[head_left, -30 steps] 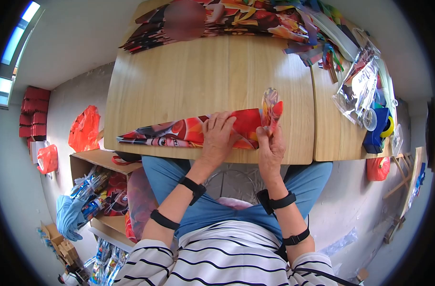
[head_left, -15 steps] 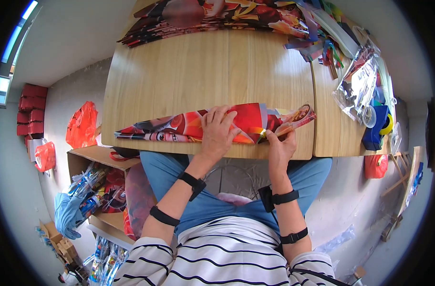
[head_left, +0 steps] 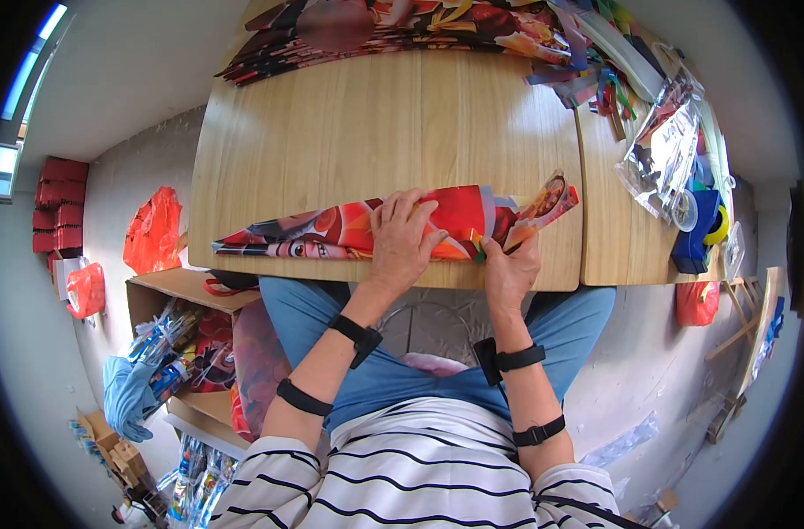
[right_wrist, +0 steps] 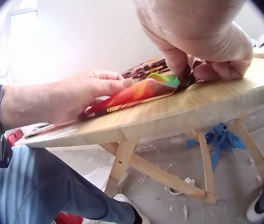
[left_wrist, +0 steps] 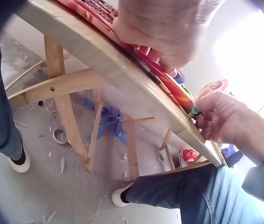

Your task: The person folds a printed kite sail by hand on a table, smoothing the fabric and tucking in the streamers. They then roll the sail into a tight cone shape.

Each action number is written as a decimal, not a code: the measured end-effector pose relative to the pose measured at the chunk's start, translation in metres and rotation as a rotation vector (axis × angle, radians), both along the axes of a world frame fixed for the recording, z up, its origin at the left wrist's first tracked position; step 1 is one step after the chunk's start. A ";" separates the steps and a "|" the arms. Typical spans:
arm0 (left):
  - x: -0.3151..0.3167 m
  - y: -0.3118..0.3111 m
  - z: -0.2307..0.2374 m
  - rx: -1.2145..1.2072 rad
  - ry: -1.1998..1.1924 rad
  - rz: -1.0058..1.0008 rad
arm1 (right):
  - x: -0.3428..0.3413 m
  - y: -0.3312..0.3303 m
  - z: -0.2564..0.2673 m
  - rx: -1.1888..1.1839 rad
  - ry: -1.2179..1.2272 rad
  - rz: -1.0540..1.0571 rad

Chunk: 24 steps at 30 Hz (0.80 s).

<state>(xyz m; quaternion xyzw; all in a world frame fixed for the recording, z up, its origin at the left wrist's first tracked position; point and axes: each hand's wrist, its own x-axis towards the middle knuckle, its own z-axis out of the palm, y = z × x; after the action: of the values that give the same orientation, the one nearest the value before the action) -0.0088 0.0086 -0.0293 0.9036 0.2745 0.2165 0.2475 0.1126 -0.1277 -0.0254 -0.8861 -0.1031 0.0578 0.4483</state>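
A folded, printed red sheet (head_left: 349,231) lies along the table's near edge, its narrow end to the left. On its middle rests the left hand (head_left: 402,242), fingers extended and pressing it down. At the wider right part, the right hand (head_left: 513,264) pinches the lower edge between thumb and fingers, beside a small green and yellow piece. Beyond that hand a patterned flap (head_left: 556,204) sticks up to the right. In the right wrist view the left hand (right_wrist: 76,95) lies over the red sheet (right_wrist: 136,93), and the right hand (right_wrist: 202,42) grips its end.
A stack of printed sheets (head_left: 402,33) lies along the table's far side. To the right are ribbons, clear wrap (head_left: 666,150) and a blue tape dispenser (head_left: 697,231). An open cardboard box (head_left: 195,295) with wrapped items stands at the left, near a red bag (head_left: 153,231).
The right hand first moved right and down, turning the raised end out to the right, then shifted slightly left along the edge. The left hand has stayed on the sheet.
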 end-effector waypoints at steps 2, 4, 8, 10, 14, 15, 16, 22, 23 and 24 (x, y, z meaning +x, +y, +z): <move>0.002 0.000 0.000 0.007 -0.005 0.012 | -0.001 0.000 0.003 -0.024 -0.008 -0.001; 0.006 -0.002 -0.003 0.022 0.010 0.044 | -0.002 0.001 0.004 -0.030 -0.030 0.005; 0.011 -0.007 -0.001 0.068 0.059 0.085 | -0.002 -0.003 -0.004 0.031 -0.063 0.069; 0.009 -0.007 -0.004 0.086 0.026 0.079 | -0.004 -0.005 -0.007 0.041 -0.109 0.142; 0.008 -0.006 -0.006 0.067 -0.027 0.067 | -0.015 0.000 -0.004 0.023 -0.365 0.338; 0.008 -0.006 -0.011 0.077 -0.034 0.085 | -0.016 0.003 -0.002 0.026 -0.439 0.403; 0.007 -0.006 -0.020 0.086 -0.041 0.102 | -0.018 0.004 -0.002 -0.012 -0.477 0.488; -0.004 -0.002 -0.051 0.136 -0.001 0.066 | -0.022 0.005 -0.017 -0.104 -0.532 0.719; -0.004 -0.001 -0.049 0.076 -0.063 0.085 | -0.023 0.005 -0.018 -0.116 -0.523 0.724; -0.004 -0.001 -0.047 0.016 -0.125 0.104 | -0.023 0.005 -0.018 -0.113 -0.519 0.727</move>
<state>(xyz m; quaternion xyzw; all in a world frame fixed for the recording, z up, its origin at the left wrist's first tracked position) -0.0132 0.0081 -0.0766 0.8749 0.3034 0.2871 0.2453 0.0900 -0.1226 -0.0438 -0.8006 -0.5134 -0.0070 0.3088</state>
